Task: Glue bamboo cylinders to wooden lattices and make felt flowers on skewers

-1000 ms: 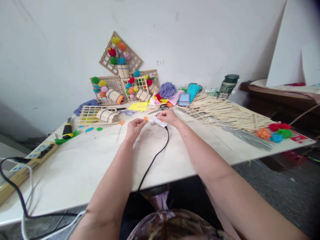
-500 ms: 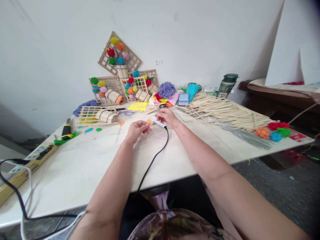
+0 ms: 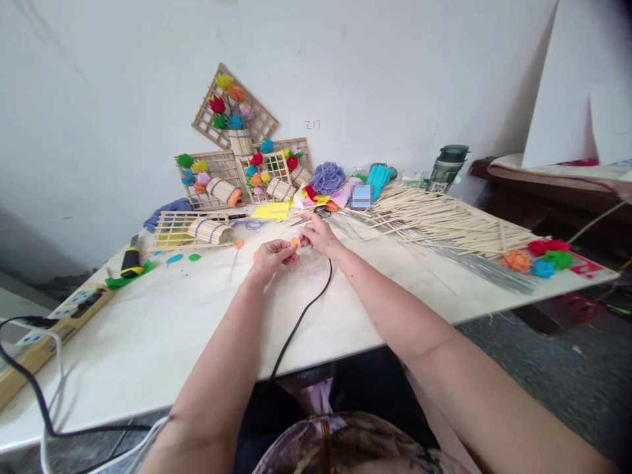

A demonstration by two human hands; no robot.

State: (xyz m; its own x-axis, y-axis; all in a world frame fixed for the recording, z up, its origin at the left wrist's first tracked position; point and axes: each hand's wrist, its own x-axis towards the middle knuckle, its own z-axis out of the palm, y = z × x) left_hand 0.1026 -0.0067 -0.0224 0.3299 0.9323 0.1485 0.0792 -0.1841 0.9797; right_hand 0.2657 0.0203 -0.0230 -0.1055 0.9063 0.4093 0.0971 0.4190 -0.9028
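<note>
Between the thumb and fingers of my left hand (image 3: 272, 258) is a small orange petal-like piece (image 3: 295, 243). Right beside that piece, my right hand (image 3: 318, 236) has its thumb and a finger pinched together, and what lies in the pinch is too small to make out. A black cord (image 3: 307, 308) runs from beneath my right hand to the table's front edge; whatever it joins is covered by the hand. Left of my hands lie an orange disc on a thin stem (image 3: 239, 244), a blue petal piece (image 3: 174, 258) and a green one (image 3: 195, 257).
Lattice frames (image 3: 212, 172) with bright flowers lean on the wall. Thin wooden sticks (image 3: 444, 217) and grey wires (image 3: 486, 268) spread to the right, near a bottle (image 3: 448, 168). Purple yarn (image 3: 328, 178) sits at the back. A box cutter (image 3: 131, 261) and power strip (image 3: 74, 306) are left.
My right hand has moved slightly left and down, up to the orange piece. The white corded tool seen under it before is now covered. My left hand has stayed nearly in place.
</note>
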